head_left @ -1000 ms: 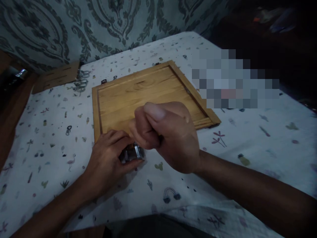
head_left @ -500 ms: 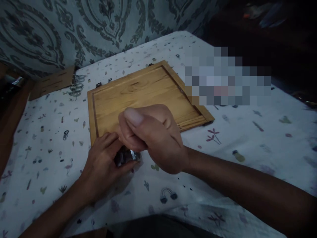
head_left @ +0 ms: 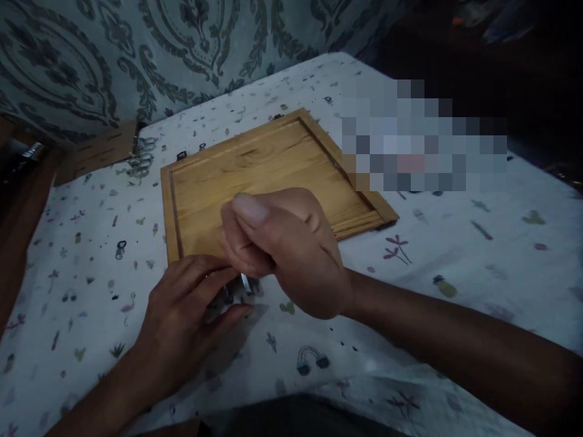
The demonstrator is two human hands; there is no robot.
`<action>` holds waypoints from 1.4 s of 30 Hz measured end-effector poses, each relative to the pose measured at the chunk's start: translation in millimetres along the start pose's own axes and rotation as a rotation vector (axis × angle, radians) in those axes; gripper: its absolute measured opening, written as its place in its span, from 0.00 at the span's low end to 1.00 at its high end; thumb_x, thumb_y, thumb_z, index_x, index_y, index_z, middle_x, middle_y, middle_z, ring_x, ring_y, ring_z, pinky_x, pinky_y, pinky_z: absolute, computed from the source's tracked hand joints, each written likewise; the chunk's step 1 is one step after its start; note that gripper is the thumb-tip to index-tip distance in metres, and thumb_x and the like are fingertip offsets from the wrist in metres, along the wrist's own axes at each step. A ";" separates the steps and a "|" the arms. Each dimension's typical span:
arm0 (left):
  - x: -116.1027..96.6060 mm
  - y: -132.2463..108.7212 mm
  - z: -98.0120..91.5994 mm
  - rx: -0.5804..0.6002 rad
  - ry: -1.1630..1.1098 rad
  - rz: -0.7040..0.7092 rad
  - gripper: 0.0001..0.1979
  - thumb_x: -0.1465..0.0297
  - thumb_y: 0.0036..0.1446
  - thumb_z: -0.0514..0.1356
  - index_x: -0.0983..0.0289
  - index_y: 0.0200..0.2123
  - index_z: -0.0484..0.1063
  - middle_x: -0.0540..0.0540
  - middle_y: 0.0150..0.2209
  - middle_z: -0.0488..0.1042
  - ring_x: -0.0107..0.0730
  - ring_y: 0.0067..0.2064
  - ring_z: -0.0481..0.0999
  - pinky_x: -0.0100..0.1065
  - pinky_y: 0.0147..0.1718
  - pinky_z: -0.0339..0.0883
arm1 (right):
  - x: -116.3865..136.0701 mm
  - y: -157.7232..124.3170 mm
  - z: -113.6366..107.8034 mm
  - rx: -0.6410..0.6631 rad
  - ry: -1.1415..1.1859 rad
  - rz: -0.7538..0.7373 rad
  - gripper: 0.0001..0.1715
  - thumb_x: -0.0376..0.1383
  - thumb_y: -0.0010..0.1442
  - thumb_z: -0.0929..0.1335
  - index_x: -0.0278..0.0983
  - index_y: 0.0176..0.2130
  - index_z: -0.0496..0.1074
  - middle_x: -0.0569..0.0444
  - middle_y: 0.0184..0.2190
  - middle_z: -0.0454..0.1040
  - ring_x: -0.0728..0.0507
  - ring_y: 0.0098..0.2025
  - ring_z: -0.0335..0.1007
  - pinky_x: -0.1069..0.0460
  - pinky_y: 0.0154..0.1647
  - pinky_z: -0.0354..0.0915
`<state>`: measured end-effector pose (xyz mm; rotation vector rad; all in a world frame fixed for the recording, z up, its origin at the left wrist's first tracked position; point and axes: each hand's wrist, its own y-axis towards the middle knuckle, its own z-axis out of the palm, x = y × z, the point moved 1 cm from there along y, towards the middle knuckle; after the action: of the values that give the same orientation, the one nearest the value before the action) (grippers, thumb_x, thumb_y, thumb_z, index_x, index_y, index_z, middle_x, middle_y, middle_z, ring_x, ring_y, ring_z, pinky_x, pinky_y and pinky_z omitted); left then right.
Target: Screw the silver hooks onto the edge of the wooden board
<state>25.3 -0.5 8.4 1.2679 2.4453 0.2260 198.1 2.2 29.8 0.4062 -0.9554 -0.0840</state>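
A framed wooden panel (head_left: pixel 259 164) lies flat on the cloth, its near left part covered by my hands. At its near edge sits a small shiny metal piece (head_left: pixel 246 284), mostly hidden behind my fingers. My left hand (head_left: pixel 182 306) rests around that piece, fingers stretched along the panel's near edge and thumb held apart on the near side. Above the metal piece, my right hand (head_left: pixel 291 249) is closed in a fist with the thumb on top. Whatever it grips is hidden from view.
A white printed cloth (head_left: pixel 319 388) covers the surface. Flat brown cardboard (head_left: pixel 98 152) lies at the far left, against the patterned wall covering (head_left: pixel 195 48). A pixelated patch hides part of the right side.
My left thumb has come away from the metal piece, and its fingers have loosened. My right fist stays closed over nearly the same spot, while the view shifts slightly.
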 end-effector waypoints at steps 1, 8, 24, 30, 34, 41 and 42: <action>0.6 -0.5 1.1 -0.002 0.010 0.013 0.14 0.64 0.62 0.61 0.62 0.49 0.70 0.55 0.43 0.75 0.38 0.44 0.74 0.40 0.41 0.70 | 0.5 0.1 0.4 -0.005 -0.003 0.003 0.28 0.39 0.63 0.64 0.38 0.16 0.52 0.62 0.14 0.52 0.54 0.18 0.48 0.54 0.18 0.49; 2.1 1.0 3.0 0.025 0.028 0.025 0.12 0.67 0.62 0.60 0.61 0.48 0.71 0.55 0.44 0.76 0.40 0.47 0.73 0.41 0.42 0.68 | 0.2 1.0 1.3 -0.001 0.026 -0.018 0.28 0.39 0.64 0.64 0.38 0.16 0.52 0.62 0.15 0.52 0.55 0.18 0.49 0.55 0.19 0.51; 4.7 9.0 -0.4 0.036 -0.032 0.044 0.09 0.66 0.63 0.59 0.58 0.46 0.71 0.54 0.43 0.75 0.40 0.45 0.72 0.40 0.39 0.67 | -0.8 0.3 2.0 0.018 0.065 -0.026 0.29 0.40 0.63 0.66 0.38 0.16 0.51 0.62 0.14 0.51 0.55 0.18 0.48 0.54 0.20 0.49; 6.3 9.2 2.4 0.013 -0.065 -0.049 0.13 0.60 0.61 0.60 0.62 0.43 0.69 0.54 0.37 0.74 0.38 0.39 0.73 0.38 0.35 0.67 | -1.4 -1.0 1.5 0.024 0.063 -0.016 0.28 0.40 0.63 0.66 0.38 0.17 0.52 0.62 0.15 0.51 0.55 0.18 0.46 0.53 0.20 0.49; 7.7 8.4 7.8 0.012 0.007 -0.062 0.17 0.54 0.60 0.59 0.63 0.41 0.69 0.56 0.36 0.74 0.41 0.37 0.73 0.40 0.33 0.67 | -2.6 -1.2 0.4 0.024 0.030 -0.019 0.28 0.40 0.64 0.66 0.38 0.17 0.53 0.62 0.15 0.52 0.55 0.18 0.46 0.53 0.20 0.49; 5.5 9.4 11.8 -0.021 0.062 -0.005 0.14 0.57 0.63 0.57 0.61 0.43 0.70 0.56 0.38 0.76 0.42 0.40 0.74 0.42 0.35 0.68 | 3.5 -2.2 3.4 0.006 -0.019 0.019 0.26 0.33 0.65 0.61 0.39 0.17 0.51 0.61 0.15 0.51 0.53 0.19 0.46 0.53 0.21 0.48; 5.2 9.8 11.7 -0.023 0.050 -0.003 0.13 0.58 0.62 0.58 0.61 0.43 0.71 0.56 0.38 0.76 0.42 0.40 0.74 0.42 0.35 0.68 | 4.5 -2.4 3.7 -0.008 -0.039 0.034 0.26 0.32 0.65 0.60 0.39 0.17 0.51 0.61 0.15 0.51 0.53 0.19 0.47 0.53 0.21 0.48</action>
<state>34.6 9.1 -0.6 1.2629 2.4795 0.2868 197.9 -2.2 34.3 0.3821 -0.9994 -0.0647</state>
